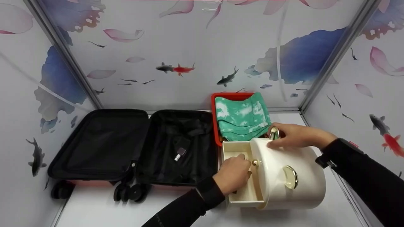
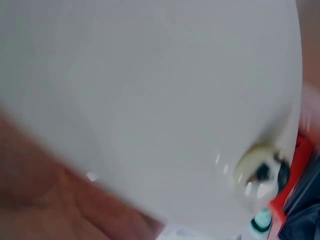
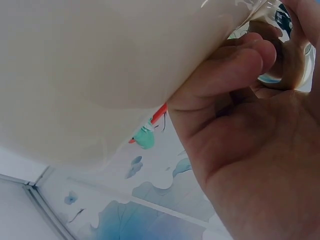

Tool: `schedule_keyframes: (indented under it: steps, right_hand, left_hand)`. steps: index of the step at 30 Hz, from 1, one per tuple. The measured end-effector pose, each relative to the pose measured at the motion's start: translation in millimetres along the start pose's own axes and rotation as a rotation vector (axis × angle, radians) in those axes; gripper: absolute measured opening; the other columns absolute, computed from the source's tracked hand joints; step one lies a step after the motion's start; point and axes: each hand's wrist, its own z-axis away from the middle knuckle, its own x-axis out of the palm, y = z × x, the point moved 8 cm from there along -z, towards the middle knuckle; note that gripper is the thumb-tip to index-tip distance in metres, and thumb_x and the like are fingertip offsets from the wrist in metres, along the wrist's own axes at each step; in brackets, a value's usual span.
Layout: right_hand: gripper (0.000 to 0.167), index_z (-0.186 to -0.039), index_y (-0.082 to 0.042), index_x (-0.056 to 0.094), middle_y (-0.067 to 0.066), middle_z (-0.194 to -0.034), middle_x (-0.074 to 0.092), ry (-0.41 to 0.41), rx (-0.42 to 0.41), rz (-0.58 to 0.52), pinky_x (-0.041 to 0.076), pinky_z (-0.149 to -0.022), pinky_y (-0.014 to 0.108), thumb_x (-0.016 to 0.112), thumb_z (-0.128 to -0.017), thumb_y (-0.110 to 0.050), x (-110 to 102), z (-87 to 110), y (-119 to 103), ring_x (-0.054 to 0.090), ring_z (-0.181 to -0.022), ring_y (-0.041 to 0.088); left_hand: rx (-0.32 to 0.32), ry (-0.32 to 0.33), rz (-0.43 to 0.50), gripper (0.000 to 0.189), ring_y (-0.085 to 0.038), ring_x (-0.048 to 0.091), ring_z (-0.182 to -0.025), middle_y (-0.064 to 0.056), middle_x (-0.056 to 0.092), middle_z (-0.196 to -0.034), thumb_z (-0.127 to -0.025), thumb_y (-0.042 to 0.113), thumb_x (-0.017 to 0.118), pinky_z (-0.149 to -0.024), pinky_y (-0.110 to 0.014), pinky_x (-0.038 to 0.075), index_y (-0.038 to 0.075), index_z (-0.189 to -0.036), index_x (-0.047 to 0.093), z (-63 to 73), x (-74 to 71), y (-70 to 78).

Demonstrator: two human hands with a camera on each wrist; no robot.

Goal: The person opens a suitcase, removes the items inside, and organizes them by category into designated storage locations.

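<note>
A white storage box (image 1: pixel 293 195) with a rounded body stands at the right, its cream drawer (image 1: pixel 236 146) pulled out toward the left. My left hand (image 1: pixel 234 174) reaches into that drawer with bent fingers; what lies under them is hidden. A gold knob (image 1: pixel 255 162) sits just beside those fingers. On the box's far side, my right hand (image 1: pixel 295 135) has its fingers curled round a gold handle (image 1: pixel 275 133), the thumb against the white shell. Another gold handle (image 1: pixel 291 177) shows on the curved face. The left wrist view is mostly blurred white surface.
An open black-lined suitcase (image 1: pixel 104 145) lies at the left, with a small tag (image 1: pixel 180 154) in its right half. Behind the box stands a red basket (image 1: pixel 215 126) holding folded green-and-white cloth (image 1: pixel 243 118). Printed panels (image 1: pixel 195 37) enclose the white table (image 1: pixel 94 208).
</note>
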Motion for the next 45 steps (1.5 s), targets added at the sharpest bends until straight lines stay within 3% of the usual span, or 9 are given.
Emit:
schedule_keyframes:
  steps: [4,9,13,17,23,30,36,45]
  right_hand:
    - [0.047,-0.131,-0.019,0.062,0.004,-0.107,0.066,0.002,0.001,-0.002,0.054,-0.075,0.034,0.078,-0.101,-0.05,1,-0.7,1,0.061,-0.094,0.018]
    - [0.047,-0.131,-0.019,0.062,0.002,-0.102,0.063,0.002,-0.002,0.015,0.05,-0.075,0.033,0.078,-0.101,-0.051,1,-0.9,0,0.059,-0.092,0.018]
    - [0.046,-0.131,-0.02,0.062,0.003,-0.102,0.062,0.002,-0.007,0.016,0.049,-0.075,0.034,0.078,-0.101,-0.052,0,-0.1,-1,0.058,-0.092,0.018]
    - [0.046,-0.131,-0.023,0.061,0.003,-0.105,0.064,0.007,-0.009,0.031,0.048,-0.077,0.034,0.077,-0.101,-0.053,-1,1.1,-1,0.059,-0.093,0.018]
    - [0.048,-0.133,-0.023,0.06,0.004,-0.106,0.065,0.004,-0.004,0.03,0.05,-0.077,0.035,0.077,-0.101,-0.054,-1,0.0,1,0.06,-0.094,0.019]
    - [0.046,-0.132,-0.023,0.061,0.005,-0.111,0.067,0.01,-0.011,0.027,0.051,-0.077,0.035,0.077,-0.101,-0.053,0,-0.4,1,0.061,-0.095,0.019]
    - [0.046,-0.131,-0.024,0.061,0.004,-0.111,0.067,0.013,-0.012,0.033,0.05,-0.078,0.035,0.077,-0.101,-0.053,0,-0.7,1,0.06,-0.095,0.019]
    - [0.046,-0.131,-0.022,0.062,0.004,-0.107,0.067,0.015,-0.018,0.029,0.05,-0.077,0.035,0.077,-0.1,-0.053,0,0.3,0,0.06,-0.093,0.019]
  left_hand:
    - [0.026,0.14,0.056,0.018,-0.019,0.072,-0.08,-0.001,0.072,-0.09,-0.105,0.029,0.074,-0.064,-0.033,0.058,0.016,-0.093,0.08,7.9,-26.8,-14.8]
    - [-0.026,0.277,0.159,0.015,-0.021,0.073,-0.082,-0.001,0.074,-0.09,-0.104,0.022,0.071,-0.07,-0.036,0.06,0.015,-0.095,0.081,20.4,-55.2,-51.5]
    - [-0.093,0.285,0.291,0.013,-0.024,0.078,-0.087,-0.002,0.08,-0.095,-0.102,0.015,0.071,-0.077,-0.042,0.063,0.014,-0.1,0.084,32.7,-57.3,-82.1]
    - [-0.109,0.199,0.343,0.013,-0.024,0.079,-0.09,-0.002,0.082,-0.098,-0.1,0.012,0.072,-0.08,-0.041,0.063,0.014,-0.103,0.084,42.3,-36.1,-96.7]
    - [-0.084,0.051,0.469,0.023,-0.011,0.073,-0.085,-0.001,0.082,-0.1,-0.095,0.002,0.072,-0.079,-0.03,0.061,0.012,-0.113,0.084,49.8,5.0,-96.2]
    - [-0.114,0.005,0.609,0.028,0.0,0.065,-0.076,0.0,0.083,-0.099,-0.089,0.0,0.075,-0.07,-0.02,0.055,0.012,-0.113,0.083,57.4,18.1,-95.4]
    - [-0.17,0.045,0.64,0.013,0.002,0.068,-0.078,0.005,0.083,-0.095,-0.093,0.014,0.083,-0.073,-0.02,0.057,0.017,-0.106,0.085,58.4,21.9,-96.4]
    - [-0.143,0.095,0.657,0.008,0.001,0.072,-0.078,0.002,0.085,-0.097,-0.095,0.013,0.084,-0.068,-0.016,0.055,0.016,-0.103,0.085,45.9,25.6,-76.3]
